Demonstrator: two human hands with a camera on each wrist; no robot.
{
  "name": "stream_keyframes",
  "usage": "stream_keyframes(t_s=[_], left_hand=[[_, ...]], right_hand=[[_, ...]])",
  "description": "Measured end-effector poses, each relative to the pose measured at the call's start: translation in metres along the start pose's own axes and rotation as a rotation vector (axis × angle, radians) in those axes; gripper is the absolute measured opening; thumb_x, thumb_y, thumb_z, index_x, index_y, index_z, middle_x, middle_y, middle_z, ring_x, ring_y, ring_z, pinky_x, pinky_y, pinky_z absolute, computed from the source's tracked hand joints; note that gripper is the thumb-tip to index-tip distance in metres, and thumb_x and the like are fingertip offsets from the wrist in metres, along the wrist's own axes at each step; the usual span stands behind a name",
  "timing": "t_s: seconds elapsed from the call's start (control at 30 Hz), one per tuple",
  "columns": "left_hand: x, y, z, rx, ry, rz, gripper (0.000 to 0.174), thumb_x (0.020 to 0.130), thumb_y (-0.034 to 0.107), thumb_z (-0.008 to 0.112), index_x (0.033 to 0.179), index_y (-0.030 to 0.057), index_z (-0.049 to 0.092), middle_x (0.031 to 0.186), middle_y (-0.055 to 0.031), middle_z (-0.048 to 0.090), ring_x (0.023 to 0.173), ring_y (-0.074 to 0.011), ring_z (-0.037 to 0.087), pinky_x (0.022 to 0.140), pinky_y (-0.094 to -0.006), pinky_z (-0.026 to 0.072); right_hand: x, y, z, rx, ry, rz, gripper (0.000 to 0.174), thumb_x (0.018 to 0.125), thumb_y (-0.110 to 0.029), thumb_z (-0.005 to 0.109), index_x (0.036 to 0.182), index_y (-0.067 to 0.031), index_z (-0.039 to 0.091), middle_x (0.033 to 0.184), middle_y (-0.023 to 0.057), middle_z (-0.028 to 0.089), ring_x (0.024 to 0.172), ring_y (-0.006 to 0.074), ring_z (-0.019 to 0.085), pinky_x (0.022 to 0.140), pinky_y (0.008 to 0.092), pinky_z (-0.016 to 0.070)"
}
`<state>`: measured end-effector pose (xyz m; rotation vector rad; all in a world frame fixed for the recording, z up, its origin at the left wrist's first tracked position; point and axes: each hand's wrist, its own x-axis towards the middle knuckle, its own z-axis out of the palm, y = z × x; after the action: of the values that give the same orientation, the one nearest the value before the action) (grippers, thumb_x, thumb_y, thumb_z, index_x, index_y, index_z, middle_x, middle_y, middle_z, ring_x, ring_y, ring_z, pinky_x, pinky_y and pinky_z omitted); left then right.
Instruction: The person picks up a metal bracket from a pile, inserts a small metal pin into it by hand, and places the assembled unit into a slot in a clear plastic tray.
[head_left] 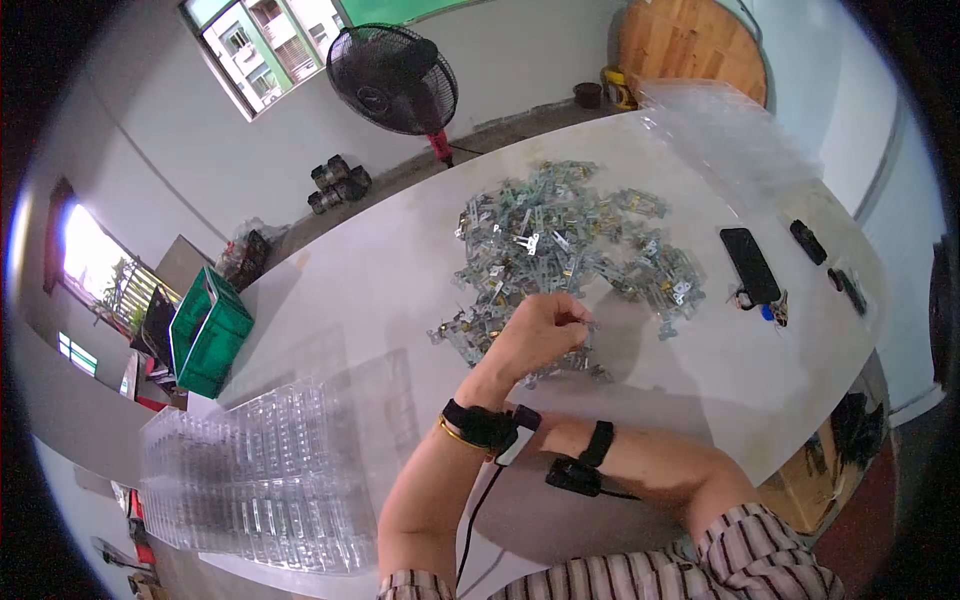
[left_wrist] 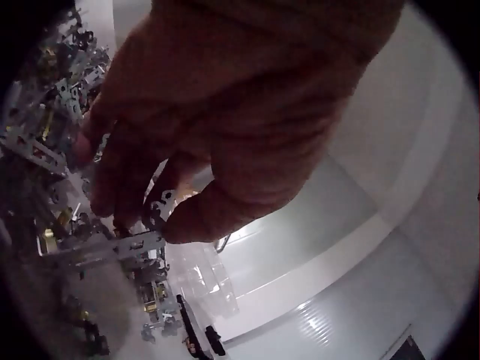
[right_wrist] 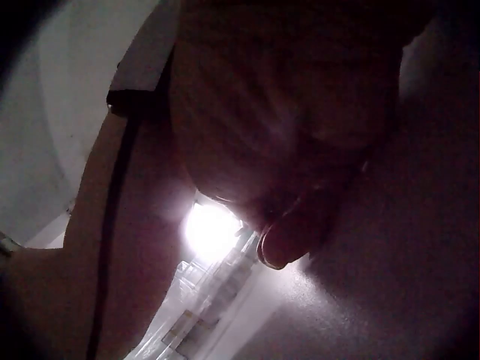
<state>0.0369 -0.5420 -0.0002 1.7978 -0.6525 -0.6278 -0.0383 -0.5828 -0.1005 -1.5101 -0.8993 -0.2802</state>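
Note:
A heap of small metal brackets [head_left: 530, 235], some with brass-coloured parts, is spread over the pale table. My left hand [head_left: 540, 335] is over the near edge of this heap. In the left wrist view, its thumb and fingers [left_wrist: 202, 214] pinch a small metal bracket [left_wrist: 159, 206], close over other brackets. The right forearm [head_left: 650, 460] crosses behind the left wrist, which hides the right hand in the head view. Dark in the right wrist view, my right hand [right_wrist: 285, 150] has bent fingertips; whether it holds anything I cannot tell. Clear plastic [right_wrist: 210, 300] shows beyond it.
Stacked clear plastic trays [head_left: 260, 480] stand at the table's near left. Farther left is a green crate [head_left: 210, 330]. A phone [head_left: 750, 265], keys [head_left: 778, 312] and small black items lie on the right. Clear plastic sheets [head_left: 735, 140] cover the far right corner; a fan [head_left: 392, 80] stands behind.

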Motion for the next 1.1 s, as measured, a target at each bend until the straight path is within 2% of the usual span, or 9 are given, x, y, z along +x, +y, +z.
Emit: stream_keyframes(t_s=[0.23,0.3,0.33,0.4,0.53,0.7,0.83,0.9,1.1], left_hand=[[-0.048,-0.002,-0.028,-0.361,0.185,0.168,0.013,0.092,0.004,0.061,0.103,-0.0005,0.066,0.092,-0.0032,0.066,0.082,-0.0123,0.062,0.076,-0.0276,0.052],[-0.065,-0.015,-0.047,-0.696,0.282,0.185,0.013,0.094,0.004,0.056,0.104,0.0012,0.064,0.094,-0.0055,0.066,0.085,-0.0145,0.063,0.078,-0.0286,0.0515],[-0.071,-0.024,-0.055,-0.752,0.343,0.208,0.011,0.095,0.006,0.052,0.1,0.0021,0.061,0.091,-0.0067,0.064,0.081,-0.0179,0.062,0.08,-0.0329,0.0511],[-0.08,-0.049,-0.073,-0.865,0.396,0.242,0.01,0.095,0.007,0.052,0.098,0.0026,0.06,0.09,-0.0072,0.062,0.079,-0.0184,0.06,0.08,-0.0351,0.0505],[-0.106,-0.072,-0.086,-1.03,0.477,0.275,0.007,0.094,0.01,0.053,0.093,0.0054,0.057,0.088,-0.0068,0.058,0.08,-0.0193,0.057,0.079,-0.0396,0.0483],[-0.115,-0.094,-0.091,-1.179,0.491,0.325,0.008,0.093,0.011,0.055,0.1,0.0063,0.057,0.084,-0.0054,0.061,0.076,-0.0199,0.06,0.075,-0.0374,0.0511],[-0.111,-0.117,-0.095,-1.294,0.468,0.297,0.008,0.091,0.014,0.058,0.096,0.0078,0.057,0.08,-0.0034,0.059,0.072,-0.0183,0.057,0.073,-0.0362,0.0475],[-0.112,-0.118,-0.097,-1.226,0.489,0.263,0.007,0.091,0.013,0.059,0.095,0.0068,0.058,0.079,-0.0034,0.06,0.069,-0.0171,0.057,0.068,-0.0331,0.0475],[-0.113,-0.129,-0.099,-1.267,0.489,0.297,0.008,0.091,0.01,0.06,0.097,0.0047,0.06,0.081,-0.003,0.061,0.066,-0.0147,0.058,0.062,-0.0301,0.0478]], right_hand=[[0.001,-0.002,0.005,0.054,-0.014,-0.134,0.016,0.099,-0.021,0.054,0.104,-0.0069,0.059,0.076,0.0036,0.062,0.059,0.0132,0.06,0.053,0.0279,0.0514],[0.016,-0.003,0.008,0.103,-0.439,0.404,0.009,0.097,-0.016,0.057,0.099,-0.0069,0.058,0.076,0.003,0.062,0.062,0.0134,0.061,0.055,0.0276,0.0523],[0.023,-0.009,0.009,0.108,-0.452,0.398,0.009,0.097,-0.016,0.057,0.099,-0.0069,0.058,0.076,0.003,0.062,0.062,0.0134,0.061,0.055,0.0276,0.0523],[0.038,-0.037,0.007,0.133,-0.427,0.882,0.007,0.095,-0.01,0.059,0.1,-0.0056,0.056,0.08,0.0032,0.063,0.074,0.0147,0.064,0.065,0.0318,0.0518],[0.032,-0.025,0.013,0.142,-0.283,0.813,0.009,0.098,-0.014,0.056,0.099,-0.0043,0.056,0.076,0.0045,0.061,0.068,0.0132,0.062,0.062,0.0287,0.0504],[0.029,-0.009,0.007,-0.318,-0.166,0.364,0.011,0.098,-0.013,0.056,0.095,-0.0023,0.059,0.081,0.0067,0.059,0.075,0.0145,0.057,0.067,0.0295,0.0479],[0.028,0.0,0.007,-0.246,0.012,0.34,0.013,0.094,-0.014,0.06,0.093,-0.0007,0.058,0.082,0.0109,0.059,0.069,0.0217,0.057,0.063,0.0346,0.0462],[0.034,-0.014,0.002,-0.265,-0.006,0.542,0.009,0.096,-0.011,0.059,0.095,-0.0018,0.06,0.081,0.0036,0.058,0.077,0.012,0.054,0.067,0.0283,0.0455],[0.046,-0.036,0.005,-0.21,-0.073,0.586,0.011,0.096,-0.011,0.059,0.091,-0.0016,0.057,0.08,0.0061,0.057,0.068,0.014,0.054,0.061,0.0308,0.045]])
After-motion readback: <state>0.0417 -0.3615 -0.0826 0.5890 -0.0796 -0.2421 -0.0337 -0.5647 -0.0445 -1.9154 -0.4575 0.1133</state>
